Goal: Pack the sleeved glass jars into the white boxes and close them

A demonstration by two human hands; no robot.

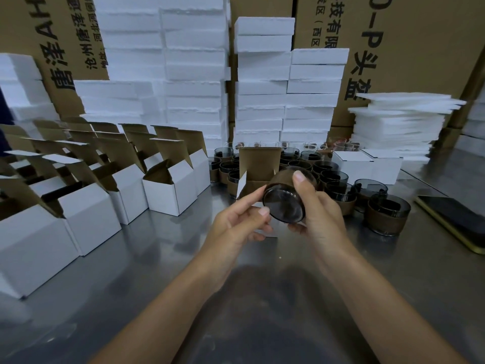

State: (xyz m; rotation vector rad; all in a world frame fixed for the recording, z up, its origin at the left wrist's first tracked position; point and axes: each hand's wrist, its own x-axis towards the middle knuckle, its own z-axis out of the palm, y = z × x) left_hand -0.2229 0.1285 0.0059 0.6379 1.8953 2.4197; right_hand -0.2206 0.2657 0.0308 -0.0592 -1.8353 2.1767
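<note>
I can read print on two brown cartons at the back. On the left carton (60, 35) everything runs sideways: big black strokes that look like the letters "HA", then large Chinese characters I can only partly make out; one looks like 泰. Beside them run smaller lines, where I read 沧州 at the start of one, and 地址 with 河北 on the next. On the right carton (425, 48) the large print reads "0–P" followed by 头盔, running downward. Left of that, smaller lines give 技有限 and (西区, cut off by the white foam stacks (315, 74).
</note>
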